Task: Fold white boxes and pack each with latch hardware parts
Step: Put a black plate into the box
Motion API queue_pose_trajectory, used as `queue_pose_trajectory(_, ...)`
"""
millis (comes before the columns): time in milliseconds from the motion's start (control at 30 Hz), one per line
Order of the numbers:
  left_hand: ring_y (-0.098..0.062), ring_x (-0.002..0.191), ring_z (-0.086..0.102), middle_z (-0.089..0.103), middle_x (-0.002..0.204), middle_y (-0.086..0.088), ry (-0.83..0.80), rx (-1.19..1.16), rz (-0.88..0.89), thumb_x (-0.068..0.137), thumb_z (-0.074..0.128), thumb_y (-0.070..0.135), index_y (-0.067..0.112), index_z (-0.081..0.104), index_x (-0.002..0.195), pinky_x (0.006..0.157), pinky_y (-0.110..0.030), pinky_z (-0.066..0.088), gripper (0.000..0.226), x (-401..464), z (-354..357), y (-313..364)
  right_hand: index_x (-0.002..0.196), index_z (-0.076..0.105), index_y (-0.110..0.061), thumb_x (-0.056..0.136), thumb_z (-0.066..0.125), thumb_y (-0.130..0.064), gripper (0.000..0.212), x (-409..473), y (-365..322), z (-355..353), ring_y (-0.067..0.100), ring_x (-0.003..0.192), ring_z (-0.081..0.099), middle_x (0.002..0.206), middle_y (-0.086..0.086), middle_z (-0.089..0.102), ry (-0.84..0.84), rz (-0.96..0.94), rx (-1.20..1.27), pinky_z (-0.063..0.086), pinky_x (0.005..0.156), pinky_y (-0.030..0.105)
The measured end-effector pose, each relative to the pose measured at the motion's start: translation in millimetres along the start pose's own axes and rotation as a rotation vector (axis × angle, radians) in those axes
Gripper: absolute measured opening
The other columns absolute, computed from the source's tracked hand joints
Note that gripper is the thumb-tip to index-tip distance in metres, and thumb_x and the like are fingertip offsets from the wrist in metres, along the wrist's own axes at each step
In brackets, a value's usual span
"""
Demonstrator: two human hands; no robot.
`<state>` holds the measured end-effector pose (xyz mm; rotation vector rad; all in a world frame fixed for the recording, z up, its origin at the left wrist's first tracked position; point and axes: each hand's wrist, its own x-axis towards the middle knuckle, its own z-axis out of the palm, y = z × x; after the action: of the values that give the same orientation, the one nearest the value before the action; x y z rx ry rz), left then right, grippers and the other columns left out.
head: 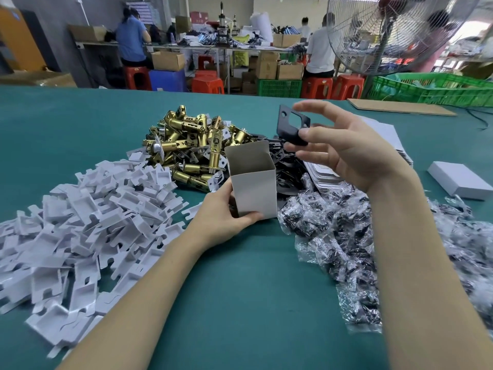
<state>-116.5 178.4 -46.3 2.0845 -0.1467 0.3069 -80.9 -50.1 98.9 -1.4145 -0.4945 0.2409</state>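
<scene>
An upright white box (254,190) with its top open stands on the green table (240,289), and my left hand (221,217) grips its lower part. Above and to the right of the box, my right hand (344,148) pinches a black strike plate (292,126) between thumb and fingers. Behind the box lies a heap of brass latch bolts (192,145). More black plates (285,169) are piled just right of the box.
White plastic inserts (88,222) are heaped at the left. Clear bags of screws (346,236) spread at the right. Flat white box blanks (386,140) are stacked behind my right hand, and a closed white box (458,180) lies far right. People work at benches beyond.
</scene>
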Motion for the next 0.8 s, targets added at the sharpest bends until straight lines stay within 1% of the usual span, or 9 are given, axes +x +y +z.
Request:
queue_pose_trajectory(133,0.011,0.087,0.065,0.068,0.100,0.023,0.008,0.015,-0.001,0.076,0.091,0.030,0.043,0.051,0.120,0.070,-0.002,0.047,0.060,-0.2,0.3,-0.3,0.108,0.063,-0.018,0.099,0.061,-0.001,0.019,-2.0,-6.2,20.5,0.034,0.091,0.078,0.103,0.014,0.078,-0.127,0.008,-0.052,0.061,0.065,0.026)
queue_pose_trajectory(233,0.009,0.087,0.066,0.069,0.102,0.022,0.013,0.013,0.001,0.076,0.090,0.033,0.044,0.051,0.122,0.070,-0.003,0.047,0.062,-1.2,-0.3,-1.1,0.097,0.060,-0.018,0.098,0.066,-0.007,0.013,1.4,-5.2,37.4,0.030,0.083,0.079,0.097,0.011,0.079,-0.098,0.017,-0.201,0.059,0.059,0.025)
queue_pose_trajectory(333,0.009,0.088,0.066,0.068,0.103,0.022,0.010,0.014,-0.004,0.076,0.091,0.033,0.046,0.050,0.123,0.070,-0.003,0.047,0.063,-0.9,-0.8,-0.8,0.095,0.063,-0.018,0.097,0.070,-0.013,0.008,5.4,-1.3,48.8,0.022,0.079,0.078,0.090,0.014,0.079,-0.052,0.030,-0.426,0.058,0.058,0.025)
queue_pose_trajectory(467,0.008,0.090,0.065,0.068,0.106,0.021,-0.007,0.021,0.017,0.078,0.089,0.035,0.044,0.048,0.126,0.071,-0.005,0.049,0.064,-0.4,-1.9,0.2,0.089,0.066,-0.024,0.094,0.072,-0.018,0.010,9.7,5.2,51.9,0.023,0.075,0.077,0.082,0.004,0.078,0.058,-0.032,-0.728,0.065,0.067,0.035)
queue_pose_trajectory(533,0.007,0.093,0.063,0.068,0.108,0.020,-0.021,0.012,0.023,0.078,0.088,0.036,0.043,0.048,0.129,0.072,-0.006,0.049,0.065,-0.9,-2.4,1.1,0.085,0.065,-0.030,0.092,0.073,-0.021,0.014,10.9,6.6,51.4,0.019,0.072,0.075,0.083,-0.002,0.077,0.086,-0.096,-0.848,0.064,0.071,0.036)
queue_pose_trajectory(600,0.010,0.096,0.063,0.067,0.110,0.023,-0.031,-0.005,0.030,0.079,0.088,0.033,0.042,0.047,0.129,0.074,-0.005,0.048,0.065,-1.7,-2.3,1.4,0.082,0.065,-0.034,0.090,0.075,-0.025,0.016,11.5,7.0,51.6,0.014,0.077,0.072,0.083,-0.010,0.075,0.085,-0.161,-0.954,0.061,0.078,0.036)
queue_pose_trajectory(667,0.012,0.099,0.063,0.066,0.110,0.027,-0.036,-0.014,0.037,0.080,0.088,0.031,0.042,0.048,0.128,0.077,-0.006,0.049,0.064,-2.1,-2.3,1.0,0.083,0.067,-0.036,0.089,0.076,-0.027,0.014,11.9,7.6,53.8,0.013,0.085,0.069,0.083,-0.014,0.073,0.088,-0.211,-1.000,0.058,0.084,0.037)
queue_pose_trajectory(733,0.008,0.099,0.064,0.067,0.111,0.024,-0.044,-0.011,0.039,0.080,0.088,0.030,0.044,0.048,0.126,0.079,-0.010,0.052,0.063,-2.4,-2.1,0.4,0.085,0.072,-0.033,0.088,0.077,-0.026,0.010,12.1,8.0,56.3,0.014,0.085,0.068,0.083,-0.011,0.073,0.117,-0.260,-0.985,0.058,0.084,0.036)
queue_pose_trajectory(800,0.007,0.096,0.065,0.066,0.112,0.024,-0.057,0.003,0.041,0.079,0.088,0.030,0.050,0.045,0.123,0.077,-0.008,0.051,0.064,-2.3,-2.4,0.3,0.086,0.076,-0.030,0.086,0.078,-0.023,0.007,12.7,8.0,56.7,0.013,0.082,0.068,0.085,-0.007,0.075,0.152,-0.290,-0.994,0.058,0.083,0.036)
